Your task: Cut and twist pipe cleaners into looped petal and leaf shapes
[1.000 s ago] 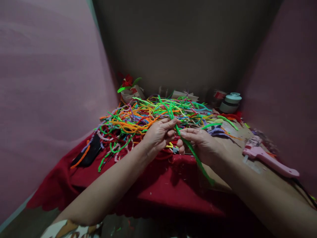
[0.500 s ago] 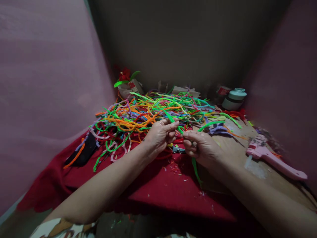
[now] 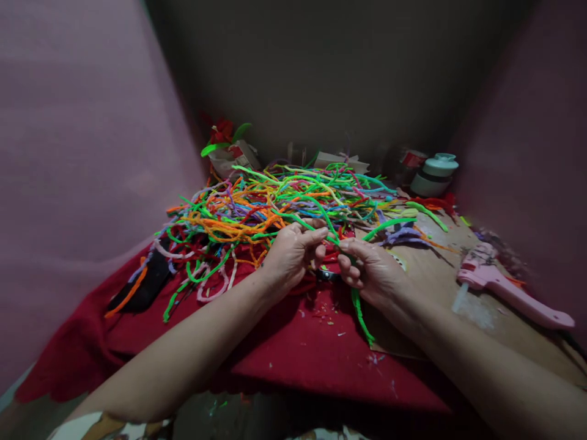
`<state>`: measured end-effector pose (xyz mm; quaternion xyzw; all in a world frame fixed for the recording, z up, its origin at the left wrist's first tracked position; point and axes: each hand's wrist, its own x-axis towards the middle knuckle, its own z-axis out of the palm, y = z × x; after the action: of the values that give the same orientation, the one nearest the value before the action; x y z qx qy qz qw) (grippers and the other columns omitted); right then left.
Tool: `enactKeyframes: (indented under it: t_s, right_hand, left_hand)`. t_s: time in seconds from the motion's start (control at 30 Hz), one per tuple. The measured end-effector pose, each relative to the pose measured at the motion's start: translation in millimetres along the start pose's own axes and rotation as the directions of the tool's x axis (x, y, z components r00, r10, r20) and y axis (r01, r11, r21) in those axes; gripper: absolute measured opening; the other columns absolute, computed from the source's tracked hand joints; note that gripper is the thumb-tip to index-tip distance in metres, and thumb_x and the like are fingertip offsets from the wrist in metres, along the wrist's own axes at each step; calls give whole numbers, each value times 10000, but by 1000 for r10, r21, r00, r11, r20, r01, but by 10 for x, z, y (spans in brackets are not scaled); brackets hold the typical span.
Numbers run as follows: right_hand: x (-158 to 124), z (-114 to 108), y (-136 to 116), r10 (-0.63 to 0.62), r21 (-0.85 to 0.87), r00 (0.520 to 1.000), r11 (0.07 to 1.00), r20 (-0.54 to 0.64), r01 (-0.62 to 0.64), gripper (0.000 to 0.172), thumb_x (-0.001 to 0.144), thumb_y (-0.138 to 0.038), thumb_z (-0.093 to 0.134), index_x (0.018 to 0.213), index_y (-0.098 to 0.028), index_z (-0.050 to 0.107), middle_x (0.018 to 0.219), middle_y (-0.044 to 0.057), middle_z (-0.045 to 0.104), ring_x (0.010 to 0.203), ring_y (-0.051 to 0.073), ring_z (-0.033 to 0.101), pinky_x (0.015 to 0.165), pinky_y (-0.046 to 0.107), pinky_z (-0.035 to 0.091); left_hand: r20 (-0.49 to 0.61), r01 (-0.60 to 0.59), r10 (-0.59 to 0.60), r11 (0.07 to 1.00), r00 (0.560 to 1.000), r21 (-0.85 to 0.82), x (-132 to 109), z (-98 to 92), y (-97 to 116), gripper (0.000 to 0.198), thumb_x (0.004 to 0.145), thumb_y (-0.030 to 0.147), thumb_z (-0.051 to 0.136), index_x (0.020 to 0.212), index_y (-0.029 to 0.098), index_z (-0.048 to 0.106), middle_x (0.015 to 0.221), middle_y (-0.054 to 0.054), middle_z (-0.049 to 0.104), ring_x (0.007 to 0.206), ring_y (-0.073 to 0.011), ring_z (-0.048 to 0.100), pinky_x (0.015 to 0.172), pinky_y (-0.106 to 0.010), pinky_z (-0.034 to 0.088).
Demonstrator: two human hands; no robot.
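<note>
Both hands meet over the front edge of a tangled heap of coloured fuzzy stems (image 3: 247,229). My left hand (image 3: 296,253) pinches a green fuzzy stem (image 3: 328,214) between thumb and forefinger. Close beside it, my right hand (image 3: 367,266) is closed on the same green piece near its lower end. Another green length (image 3: 362,321) hangs below my right hand, and one more (image 3: 389,226) sticks out to its right. Partly hidden between the hands lies a dark metal tool (image 3: 326,275) on the red cloth (image 3: 293,348).
A pink glue gun (image 3: 518,293) lies on a brown board (image 3: 422,275) at the right. A jar with a pale teal lid (image 3: 435,174) stands at the back right. A black object (image 3: 147,284) is at the left, and a red flower (image 3: 222,131) at the back left.
The view has shifted slightly. Green strands now arch above my hands where a single straighter piece stood before. Both hands keep their pinch, close together.
</note>
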<state>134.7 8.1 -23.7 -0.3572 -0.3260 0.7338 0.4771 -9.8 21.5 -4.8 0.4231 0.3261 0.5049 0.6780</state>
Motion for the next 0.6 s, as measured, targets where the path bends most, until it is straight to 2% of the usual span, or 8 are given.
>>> enactKeyframes:
  t_s: [0.07,0.13,0.2,0.3,0.43,0.6]
  right_hand:
    - [7,-9,0,7,19,1000,1000,6,-7,137,681,-222,620,633,-153,512,441,-57,496,329,23,329,291,124,203]
    - [9,-14,-6,30,49,999,998,20,-31,129,684,-211,612,626,-147,517,437,-55,491,327,21,317,290,125,201]
    - [-1,-11,-24,57,75,998,995,30,-59,104,682,-186,603,629,-143,525,436,-53,491,325,19,308,288,124,195]
    - [-39,11,-71,91,82,995,992,29,-93,62,666,-146,591,635,-133,539,450,-38,506,336,22,327,290,120,195]
    - [-82,35,-120,101,67,994,992,39,-104,29,637,-120,589,643,-116,560,480,-9,539,355,31,366,299,127,205]
    - [-85,36,-115,97,42,992,994,77,-101,51,639,-125,609,663,-127,564,493,-7,559,350,32,362,307,135,186]
  left_hand:
    - [23,-28,26,996,999,84,-22,-6,2,198,690,231,665,846,151,572,500,32,543,384,-74,473,358,-160,359]
    - [49,-85,76,967,996,240,-47,-1,16,162,694,220,659,838,161,613,580,11,581,464,-89,530,408,-171,401]
    - [95,-203,179,883,979,423,-67,3,32,89,705,192,644,790,171,660,680,-13,610,564,-99,562,492,-183,437]
    - [192,-391,349,697,917,601,-74,-22,49,94,730,174,623,750,203,710,775,-32,594,700,-114,555,635,-201,446]
    - [269,-481,430,522,862,705,-60,-95,60,139,741,188,619,806,247,727,757,-30,533,724,-128,515,684,-217,420]
    - [315,-518,468,407,826,753,-83,-99,124,111,698,193,657,762,255,723,790,-29,541,746,-131,518,688,-206,412]
